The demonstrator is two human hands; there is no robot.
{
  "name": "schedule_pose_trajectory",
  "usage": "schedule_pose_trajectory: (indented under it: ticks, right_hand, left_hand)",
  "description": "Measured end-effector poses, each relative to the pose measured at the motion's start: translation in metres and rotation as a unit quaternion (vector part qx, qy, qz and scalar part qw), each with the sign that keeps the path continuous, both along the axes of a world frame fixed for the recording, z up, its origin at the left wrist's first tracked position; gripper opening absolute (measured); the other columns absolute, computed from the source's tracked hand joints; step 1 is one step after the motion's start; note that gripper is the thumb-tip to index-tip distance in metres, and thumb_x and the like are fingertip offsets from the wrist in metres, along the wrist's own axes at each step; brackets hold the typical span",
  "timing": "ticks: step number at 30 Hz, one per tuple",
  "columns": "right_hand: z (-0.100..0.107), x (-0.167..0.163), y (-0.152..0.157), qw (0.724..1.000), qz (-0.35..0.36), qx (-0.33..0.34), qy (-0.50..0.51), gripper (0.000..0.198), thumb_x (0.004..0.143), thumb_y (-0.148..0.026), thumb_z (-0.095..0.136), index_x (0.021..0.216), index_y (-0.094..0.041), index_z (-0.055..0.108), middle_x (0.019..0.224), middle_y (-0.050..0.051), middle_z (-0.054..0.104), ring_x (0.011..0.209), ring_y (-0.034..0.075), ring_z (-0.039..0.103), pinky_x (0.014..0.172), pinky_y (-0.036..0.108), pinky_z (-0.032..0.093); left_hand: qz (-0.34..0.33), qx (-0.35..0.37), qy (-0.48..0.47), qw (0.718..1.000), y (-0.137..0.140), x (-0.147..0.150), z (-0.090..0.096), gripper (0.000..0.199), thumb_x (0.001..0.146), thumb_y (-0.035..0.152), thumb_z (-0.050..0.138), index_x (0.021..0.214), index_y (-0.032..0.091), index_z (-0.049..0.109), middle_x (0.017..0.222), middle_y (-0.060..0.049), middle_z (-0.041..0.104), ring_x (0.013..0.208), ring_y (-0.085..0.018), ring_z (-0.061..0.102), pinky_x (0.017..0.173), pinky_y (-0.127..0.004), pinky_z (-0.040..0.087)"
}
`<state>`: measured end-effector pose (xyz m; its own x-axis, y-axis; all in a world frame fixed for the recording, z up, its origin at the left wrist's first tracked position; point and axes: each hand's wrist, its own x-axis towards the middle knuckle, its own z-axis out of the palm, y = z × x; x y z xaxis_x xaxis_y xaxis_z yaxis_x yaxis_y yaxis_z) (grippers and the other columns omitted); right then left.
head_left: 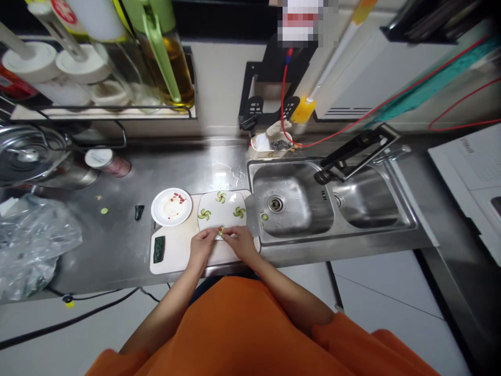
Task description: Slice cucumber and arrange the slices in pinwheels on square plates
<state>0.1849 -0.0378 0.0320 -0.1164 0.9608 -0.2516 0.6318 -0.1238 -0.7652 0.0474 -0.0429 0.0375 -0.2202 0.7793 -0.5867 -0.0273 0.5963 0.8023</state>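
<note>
A square white plate lies on a white cutting board on the steel counter. Three pinwheels of cucumber slices sit at the plate's corners. My left hand and my right hand meet at the plate's near edge, fingertips pinched on small cucumber slices there. A round white plate with red bits stands to the left. A dark green cucumber piece lies on the board's left end.
A double steel sink with a black faucet is to the right; a cucumber slice lies in its left basin. A crumpled plastic bag is far left, a can and pot lid behind it. Oil bottles stand on a rack above.
</note>
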Motion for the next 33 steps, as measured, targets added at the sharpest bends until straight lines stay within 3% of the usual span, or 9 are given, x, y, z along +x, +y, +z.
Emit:
schedule_pose_trajectory:
  ticks: [6,13,16,24,33]
  right_hand:
    - [0.001,0.002,-0.007,0.998,-0.049,-0.02,0.016,0.013,0.082,-0.03,0.063,0.078,-0.021,0.071,0.079,0.001,0.072,0.081,0.015,0.063,0.078,0.026,0.042]
    - [0.001,0.004,-0.013,0.999,-0.03,-0.026,-0.013,0.015,0.084,-0.025,0.058,0.077,-0.02,0.07,0.08,0.001,0.072,0.082,0.015,0.063,0.078,0.026,0.041]
    - [0.0,0.005,-0.015,0.999,-0.017,-0.016,-0.033,0.015,0.085,-0.025,0.058,0.078,-0.021,0.07,0.08,0.001,0.071,0.083,0.016,0.061,0.08,0.026,0.04]
    - [-0.003,0.006,-0.012,0.991,0.056,0.009,-0.122,0.018,0.088,-0.025,0.054,0.082,-0.021,0.07,0.083,0.003,0.069,0.087,0.017,0.054,0.084,0.029,0.035]
    - [-0.013,0.003,0.003,0.984,0.048,-0.016,-0.171,0.02,0.089,-0.03,0.052,0.091,-0.022,0.07,0.092,0.005,0.067,0.1,0.022,0.047,0.078,0.03,0.033]
  left_hand:
    - [0.007,-0.035,-0.052,0.998,-0.012,0.006,-0.008,0.031,0.063,0.041,0.069,0.079,0.014,0.073,0.069,-0.002,0.069,0.06,-0.011,0.055,0.058,-0.022,0.042]
    - [-0.017,-0.054,-0.02,0.998,-0.02,0.005,-0.005,0.034,0.062,0.044,0.07,0.076,0.014,0.072,0.066,-0.003,0.068,0.063,-0.013,0.057,0.059,-0.023,0.043]
    - [-0.037,-0.023,-0.005,0.999,-0.021,0.0,-0.008,0.033,0.062,0.045,0.071,0.078,0.016,0.073,0.074,-0.003,0.07,0.07,-0.014,0.059,0.063,-0.023,0.044]
    - [-0.162,0.064,0.139,0.975,-0.018,-0.009,-0.014,0.025,0.07,0.041,0.065,0.076,0.019,0.074,0.057,0.002,0.061,0.055,-0.011,0.05,0.056,-0.022,0.039]
    - [-0.244,0.152,0.245,0.926,-0.002,-0.011,-0.028,0.018,0.078,0.031,0.058,0.078,0.02,0.073,0.078,-0.003,0.07,0.072,-0.014,0.061,0.07,-0.024,0.044]
